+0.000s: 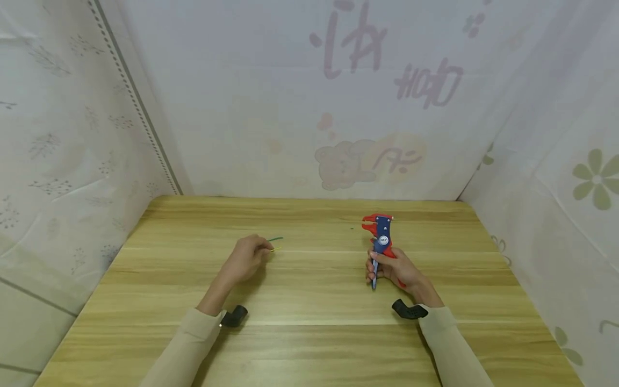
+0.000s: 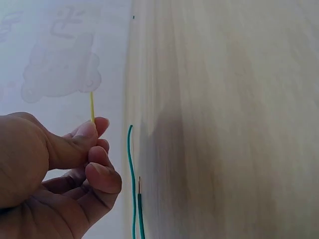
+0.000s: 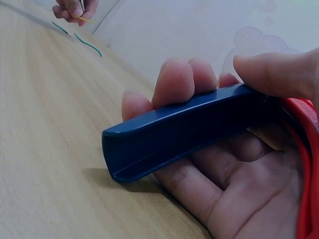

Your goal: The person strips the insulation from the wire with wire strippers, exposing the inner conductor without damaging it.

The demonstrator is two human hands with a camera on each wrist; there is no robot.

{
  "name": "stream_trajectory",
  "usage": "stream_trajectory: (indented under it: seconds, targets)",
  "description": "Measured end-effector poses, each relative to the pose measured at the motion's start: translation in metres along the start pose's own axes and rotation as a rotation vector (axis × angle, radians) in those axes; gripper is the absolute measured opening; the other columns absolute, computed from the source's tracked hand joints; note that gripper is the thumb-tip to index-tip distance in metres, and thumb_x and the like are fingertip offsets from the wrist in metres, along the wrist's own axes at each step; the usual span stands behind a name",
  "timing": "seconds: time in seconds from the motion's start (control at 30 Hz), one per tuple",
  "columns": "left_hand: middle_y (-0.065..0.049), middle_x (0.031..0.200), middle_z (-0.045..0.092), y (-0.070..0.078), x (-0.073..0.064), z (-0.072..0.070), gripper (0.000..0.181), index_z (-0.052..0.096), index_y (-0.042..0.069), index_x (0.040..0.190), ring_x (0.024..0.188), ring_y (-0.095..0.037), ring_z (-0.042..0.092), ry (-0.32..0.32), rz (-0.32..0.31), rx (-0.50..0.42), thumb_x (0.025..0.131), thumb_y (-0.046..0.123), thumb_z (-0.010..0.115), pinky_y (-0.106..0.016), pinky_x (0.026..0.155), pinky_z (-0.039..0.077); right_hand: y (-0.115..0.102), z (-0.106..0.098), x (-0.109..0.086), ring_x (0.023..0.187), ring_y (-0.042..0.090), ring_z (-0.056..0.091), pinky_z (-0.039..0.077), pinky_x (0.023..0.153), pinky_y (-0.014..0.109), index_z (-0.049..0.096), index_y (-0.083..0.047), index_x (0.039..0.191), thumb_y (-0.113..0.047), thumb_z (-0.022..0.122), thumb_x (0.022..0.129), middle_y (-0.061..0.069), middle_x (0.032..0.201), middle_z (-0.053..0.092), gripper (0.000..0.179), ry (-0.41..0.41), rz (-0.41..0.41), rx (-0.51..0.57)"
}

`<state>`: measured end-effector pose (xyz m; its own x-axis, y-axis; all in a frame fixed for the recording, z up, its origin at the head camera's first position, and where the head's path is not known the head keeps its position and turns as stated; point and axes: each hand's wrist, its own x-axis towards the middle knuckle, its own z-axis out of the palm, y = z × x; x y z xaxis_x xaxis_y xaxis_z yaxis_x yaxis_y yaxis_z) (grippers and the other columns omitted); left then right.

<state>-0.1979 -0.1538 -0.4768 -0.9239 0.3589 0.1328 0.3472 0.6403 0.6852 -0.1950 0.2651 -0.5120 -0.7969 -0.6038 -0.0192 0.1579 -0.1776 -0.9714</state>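
Left hand (image 2: 42, 154) pinches yellow wire (image 2: 92, 107) – two green wires (image 2: 141, 214) nearby.

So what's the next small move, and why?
Probably bring the tip of the yellow wire to the stripper: the left hand pinches that wire, its visible end looks uncut of its cover, the right hand holds the tool with its jaws apart, and one green wire shows a bare end.
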Motion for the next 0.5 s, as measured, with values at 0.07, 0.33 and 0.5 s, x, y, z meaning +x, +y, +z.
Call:
stream_trajectory:
  seconds: [0.07,0.33,0.5]
  targets:
    - [-0.014,0.098,0.068,0.002,0.001,0.001,0.012,0.071,-0.005,0.105,0.086,-0.022,0.064,0.004,0.007,0.001,0.100,0.001,0.062,-0.034,0.076,0.057,0.000,0.001,0.000,0.080,0.017,0.068,0.062,0.082,0.042,0.035,0.013,0.123,-0.016,0.040,0.112,0.003,0.088,0.064,0.031,-0.003,0.000,0.000]
    - [-0.008,0.084,0.063,0.009,0.007,0.005,0.014,0.070,0.001,0.109,0.068,-0.012,0.051,-0.011,0.005,-0.008,0.103,0.010,0.061,-0.023,0.060,0.043,0.001,0.002,0.002,0.079,0.019,0.069,0.063,0.081,0.043,0.035,0.015,0.122,-0.015,0.042,0.112,0.004,0.087,0.065,0.032,-0.012,-0.007,-0.007]
    - [-0.012,0.084,0.066,0.012,0.010,0.004,0.018,0.068,0.002,0.114,0.066,-0.013,0.051,-0.026,-0.013,-0.033,0.105,0.014,0.059,-0.024,0.056,0.042,0.001,0.007,0.005,0.077,0.019,0.069,0.063,0.079,0.043,0.038,0.016,0.119,-0.013,0.041,0.112,0.005,0.087,0.065,0.030,-0.035,-0.012,-0.022]
